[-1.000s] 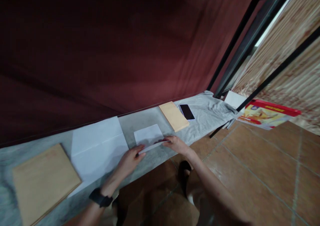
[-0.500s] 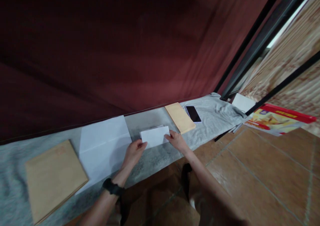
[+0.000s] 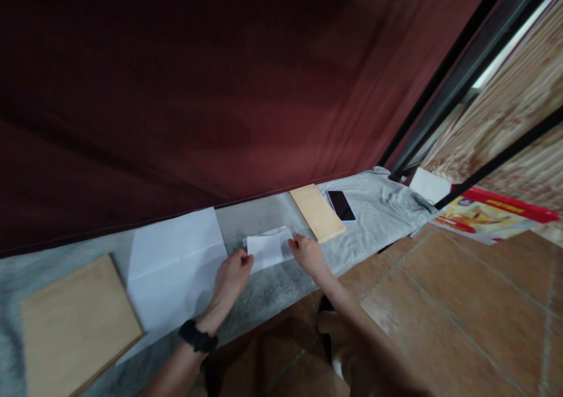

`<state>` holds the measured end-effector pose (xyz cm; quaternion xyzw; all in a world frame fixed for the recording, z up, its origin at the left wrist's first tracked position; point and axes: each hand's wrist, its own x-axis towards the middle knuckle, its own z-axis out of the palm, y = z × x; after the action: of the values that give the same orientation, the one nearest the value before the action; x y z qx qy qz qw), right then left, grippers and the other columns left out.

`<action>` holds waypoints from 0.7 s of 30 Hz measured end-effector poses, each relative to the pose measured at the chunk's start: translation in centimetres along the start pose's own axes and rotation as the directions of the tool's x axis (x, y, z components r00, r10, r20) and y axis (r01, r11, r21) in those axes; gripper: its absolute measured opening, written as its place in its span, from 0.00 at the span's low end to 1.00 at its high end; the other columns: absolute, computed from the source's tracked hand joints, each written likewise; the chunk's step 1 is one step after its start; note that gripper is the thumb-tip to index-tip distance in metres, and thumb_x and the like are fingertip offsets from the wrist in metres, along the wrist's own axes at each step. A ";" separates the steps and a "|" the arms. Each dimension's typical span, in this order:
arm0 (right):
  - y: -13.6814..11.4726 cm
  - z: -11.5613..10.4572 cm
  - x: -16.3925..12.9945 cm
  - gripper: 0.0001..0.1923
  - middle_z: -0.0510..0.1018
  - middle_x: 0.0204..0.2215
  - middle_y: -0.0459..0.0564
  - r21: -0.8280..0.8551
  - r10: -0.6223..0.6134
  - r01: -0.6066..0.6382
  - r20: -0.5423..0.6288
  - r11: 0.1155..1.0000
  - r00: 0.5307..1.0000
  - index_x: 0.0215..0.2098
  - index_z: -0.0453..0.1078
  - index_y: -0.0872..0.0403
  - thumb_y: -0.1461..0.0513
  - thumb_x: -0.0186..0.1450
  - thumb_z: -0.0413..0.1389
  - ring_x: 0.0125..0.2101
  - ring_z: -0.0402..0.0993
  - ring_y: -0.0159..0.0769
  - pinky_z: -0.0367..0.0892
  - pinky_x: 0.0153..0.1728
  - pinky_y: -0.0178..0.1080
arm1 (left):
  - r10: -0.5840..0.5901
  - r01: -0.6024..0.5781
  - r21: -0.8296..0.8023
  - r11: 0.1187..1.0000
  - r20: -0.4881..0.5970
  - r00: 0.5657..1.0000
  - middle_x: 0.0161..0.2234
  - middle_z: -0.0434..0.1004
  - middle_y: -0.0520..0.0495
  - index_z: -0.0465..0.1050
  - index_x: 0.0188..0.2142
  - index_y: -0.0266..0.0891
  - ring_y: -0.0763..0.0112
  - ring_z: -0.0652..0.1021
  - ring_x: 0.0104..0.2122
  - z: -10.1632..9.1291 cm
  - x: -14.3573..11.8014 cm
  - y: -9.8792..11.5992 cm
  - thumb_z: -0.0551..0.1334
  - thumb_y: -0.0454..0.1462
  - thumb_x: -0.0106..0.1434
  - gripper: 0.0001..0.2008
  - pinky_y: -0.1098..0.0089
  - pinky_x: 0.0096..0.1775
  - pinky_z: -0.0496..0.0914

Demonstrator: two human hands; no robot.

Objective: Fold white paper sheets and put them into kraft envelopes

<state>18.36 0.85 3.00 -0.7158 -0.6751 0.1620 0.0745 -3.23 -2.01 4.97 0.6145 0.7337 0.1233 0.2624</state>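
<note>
L. hand (image 3: pixel 233 272) and R. hand (image 3: pixel 308 255) pinch opp. ends of folded white paper (image 3: pixel 270 250), over grey cloth (image 3: pixel 275 288), betw. lg. creased sheet (image 3: pixel 176 262) and sm. brown envelope (image 3: pixel 317 212). Step: prob. folding; next move seemingly calls for aligned edges, firm creasing.

Grey cloth (image 3: pixel 373 200) covers the surface (image 3: pixel 272 288). Toward its left end, brown envelopes (image 3: pixel 81 321) overlap creased white paper (image 3: pixel 176 268); tan envelopes (image 3: pixel 317 212) and a phone (image 3: pixel 341 206) lie toward its right end.

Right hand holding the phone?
No, the right hand pinches the small white paper, and the phone lies untouched on the gray cloth.
</note>
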 end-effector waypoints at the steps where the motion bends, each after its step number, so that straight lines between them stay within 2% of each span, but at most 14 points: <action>1: -0.2 -0.2 0.1 0.16 0.83 0.40 0.54 -0.040 0.009 -0.008 0.008 0.999 1.000 0.43 0.75 0.50 0.54 0.74 0.47 0.42 0.80 0.41 0.66 0.39 0.36 | -0.003 0.004 0.056 0.998 -0.007 1.000 0.31 0.80 0.47 0.73 0.34 0.41 0.65 0.80 0.35 -0.1 -0.1 0.3 0.54 0.41 0.68 0.11 0.71 0.34 0.64; 5: -0.8 -0.7 0.1 0.15 0.84 0.40 0.53 -0.078 0.030 -0.029 0.009 0.997 1.000 0.45 0.73 0.50 0.53 0.74 0.47 0.42 0.81 0.41 0.67 0.38 0.36 | -0.007 0.006 0.213 0.977 0.003 1.000 0.40 0.82 0.44 0.73 0.39 0.40 0.63 0.81 0.41 -0.3 -0.3 1.1 0.52 0.39 0.70 0.12 0.69 0.38 0.66; 10: -1.2 -0.6 0.0 0.15 0.84 0.39 0.54 -0.115 0.028 -0.030 -0.023 0.993 0.999 0.48 0.71 0.50 0.52 0.74 0.47 0.42 0.81 0.42 0.68 0.39 0.37 | -0.036 0.032 0.336 0.941 0.006 0.999 0.44 0.82 0.40 0.72 0.47 0.39 0.59 0.81 0.43 -0.3 -0.6 1.7 0.49 0.39 0.71 0.15 0.66 0.39 0.68; 17: -1.6 -0.3 0.1 0.14 0.84 0.39 0.56 -0.136 0.051 -0.057 -0.045 0.989 0.998 0.48 0.69 0.52 0.53 0.74 0.48 0.41 0.82 0.43 0.69 0.39 0.38 | -0.049 0.041 0.343 0.938 0.016 0.999 0.46 0.82 0.39 0.73 0.47 0.39 0.58 0.81 0.45 -0.3 -0.1 1.6 0.49 0.40 0.71 0.16 0.64 0.41 0.70; 21: -1.9 -0.2 0.1 0.13 0.83 0.38 0.57 -0.177 0.021 -0.036 -0.086 0.983 0.996 0.48 0.67 0.53 0.54 0.74 0.48 0.40 0.82 0.43 0.68 0.41 0.40 | -0.032 0.026 0.335 0.942 0.013 0.999 0.46 0.82 0.38 0.73 0.48 0.38 0.57 0.81 0.46 -0.3 0.1 1.4 0.48 0.39 0.71 0.17 0.64 0.42 0.69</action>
<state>16.60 1.14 3.76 -0.7355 -0.6728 0.0716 0.0359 -2.22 -1.52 5.94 0.6405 0.7504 -0.0128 0.1626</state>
